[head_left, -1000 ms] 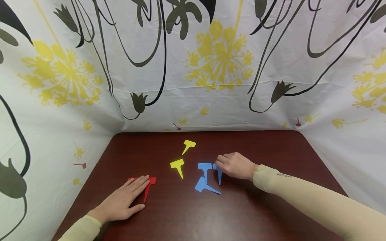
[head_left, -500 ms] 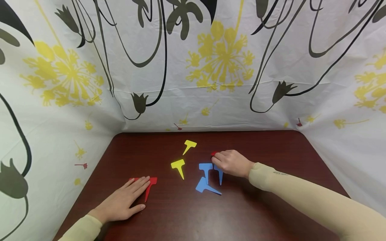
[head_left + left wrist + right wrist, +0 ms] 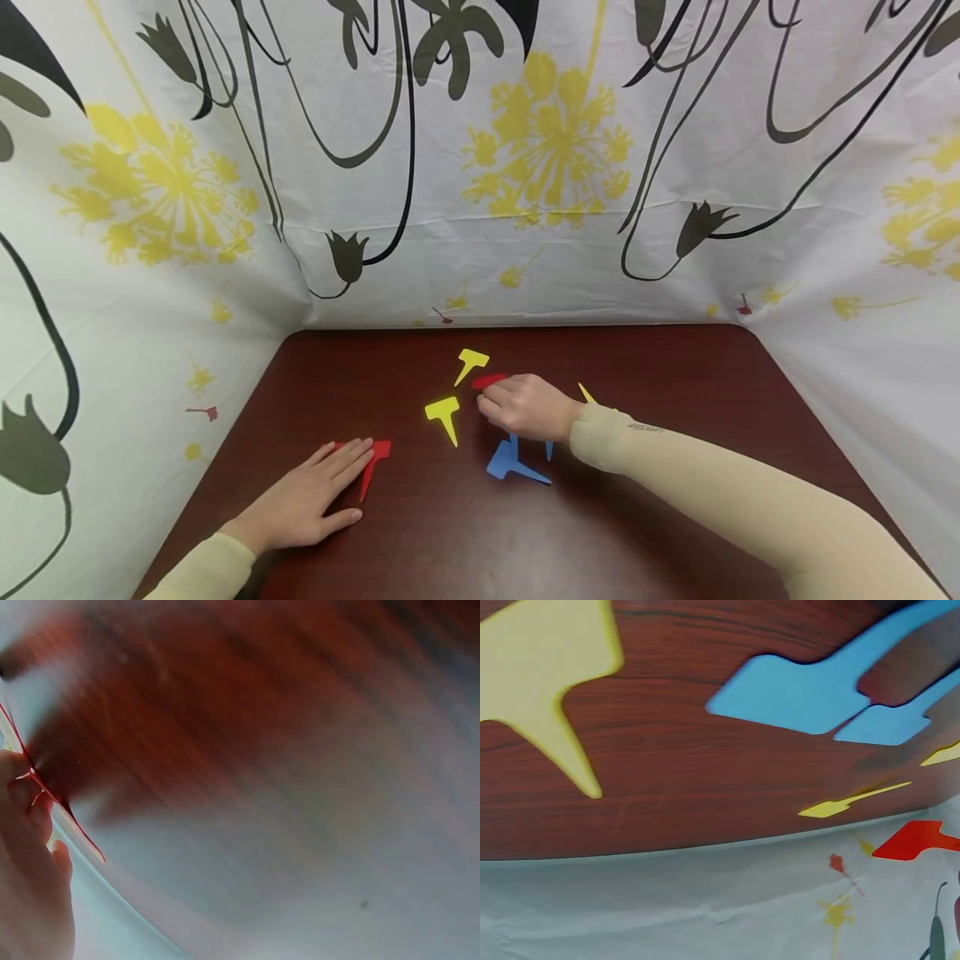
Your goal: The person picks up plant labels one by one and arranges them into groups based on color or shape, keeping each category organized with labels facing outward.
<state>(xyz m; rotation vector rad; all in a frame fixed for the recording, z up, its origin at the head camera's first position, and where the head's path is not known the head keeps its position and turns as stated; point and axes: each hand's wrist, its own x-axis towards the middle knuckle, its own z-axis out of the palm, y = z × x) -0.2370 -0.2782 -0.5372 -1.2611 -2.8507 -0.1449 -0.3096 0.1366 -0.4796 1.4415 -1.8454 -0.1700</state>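
Note:
My left hand (image 3: 307, 500) lies with straight fingers over red T-shaped plant labels (image 3: 381, 450) at the table's left; they are partly covered. In the left wrist view only a thin red label edge (image 3: 75, 822) shows beside that hand. My right hand (image 3: 529, 408), fingers curled, holds another red plant label (image 3: 490, 381), whose head sticks out beyond the fingers. The right wrist view shows this label (image 3: 910, 841) raised off the table. Below the right hand lie blue plant labels (image 3: 504, 461), partly hidden by it.
Two yellow plant labels (image 3: 442, 408) lie left of the right hand. A third yellow label (image 3: 586, 393) shows behind the right sleeve, mostly covered. The dark wooden table (image 3: 420, 533) meets a patterned white cloth (image 3: 420, 275) at its back edge.
My right hand has moved left with the red label, passing over the blue labels. A yellow label has come into sight behind the sleeve. The left hand stays put.

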